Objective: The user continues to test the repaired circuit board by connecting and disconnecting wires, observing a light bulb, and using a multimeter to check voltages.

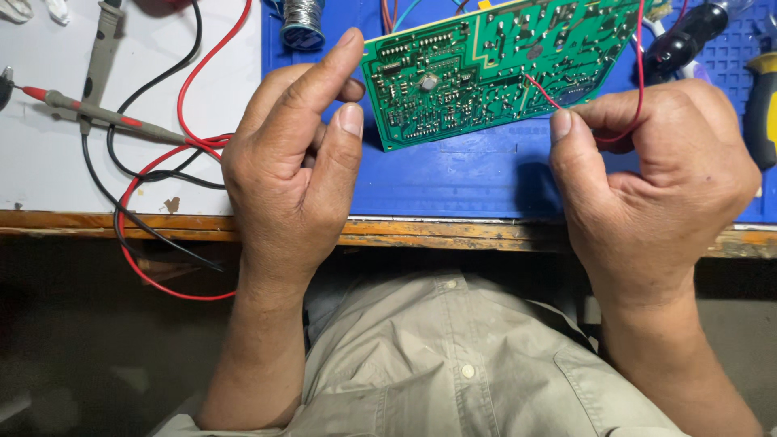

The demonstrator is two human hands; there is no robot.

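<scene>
**Holding a circuit board and a thin red wire over a workbench**

Looking down from head height, a blue mat [486,174] covers the right part of the bench [97,174], whose left part is bare white. A green board [502,69] is held tilted above the mat, solder side up. The left hand [287,170] grips its lower left corner, thumb and forefinger closed on the edge. The right hand [655,182] pinches a thin red wire [638,73] between thumb and forefinger; the wire loops up and its near end touches the board's middle. Left of the hands lie red and black test leads [162,170] with a probe [105,117]. A solder spool [303,23] sits at the top, just left of the board.

Risk, as a judgement: the corner grip looks slight, so a tug on the wire could twist the board loose or strain the wire's joint.
</scene>
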